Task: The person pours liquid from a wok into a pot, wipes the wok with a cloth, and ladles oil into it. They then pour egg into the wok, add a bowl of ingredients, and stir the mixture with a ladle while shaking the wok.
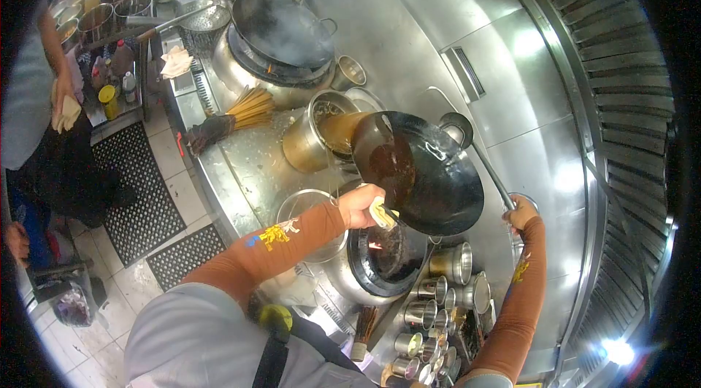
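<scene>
My left hand [361, 207] is closed on the handle of a black wok [445, 187], with a folded pale cloth [382, 214] between hand and handle. The wok is tilted to the left over a metal pot [303, 145], and brown liquid pours from its rim into the pot. My right hand [521, 214] grips the long handle of a ladle [456, 130], whose bowl is up beside the wok's far rim. Below the wok, a burner [380, 260] shows a small flame.
A second wok [281, 28] steams on another burner. A bamboo brush [252, 107] lies near the counter edge. Several metal containers [420, 313] stand at the lower middle. At the left, another person [36, 96] holds a cloth [67, 113].
</scene>
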### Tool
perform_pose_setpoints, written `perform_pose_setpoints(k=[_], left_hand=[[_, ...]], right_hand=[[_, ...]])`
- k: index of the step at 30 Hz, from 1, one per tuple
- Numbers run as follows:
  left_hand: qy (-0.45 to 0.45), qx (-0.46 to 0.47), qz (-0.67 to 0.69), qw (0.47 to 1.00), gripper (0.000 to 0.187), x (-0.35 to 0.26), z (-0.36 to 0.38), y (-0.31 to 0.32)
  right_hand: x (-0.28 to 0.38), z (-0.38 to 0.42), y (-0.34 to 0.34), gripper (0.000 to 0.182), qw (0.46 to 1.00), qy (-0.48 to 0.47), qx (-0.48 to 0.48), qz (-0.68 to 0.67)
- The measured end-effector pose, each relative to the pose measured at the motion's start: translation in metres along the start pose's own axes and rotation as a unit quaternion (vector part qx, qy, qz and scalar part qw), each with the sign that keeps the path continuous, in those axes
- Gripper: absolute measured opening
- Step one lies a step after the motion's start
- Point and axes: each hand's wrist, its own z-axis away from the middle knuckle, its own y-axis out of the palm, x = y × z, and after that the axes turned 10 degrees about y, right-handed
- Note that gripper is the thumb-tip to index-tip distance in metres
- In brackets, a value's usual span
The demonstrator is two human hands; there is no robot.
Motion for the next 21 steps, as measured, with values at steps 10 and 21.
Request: perform_pose_setpoints(k=[10, 21], left_hand=[[-0.009, -0.012, 0.020, 1.000, 0.008, -0.001, -0.001, 0.002], [0.001, 0.023, 0.054, 0.998, 0.008, -0.002, -0.004, -0.006]], right_hand=[[0.008, 0.001, -0.010, 0.041, 1.000, -0.014, -0.008, 0.025], [0.023, 0.003, -0.017, 0.044, 0.999, -0.011, -0.028, 0.038]])
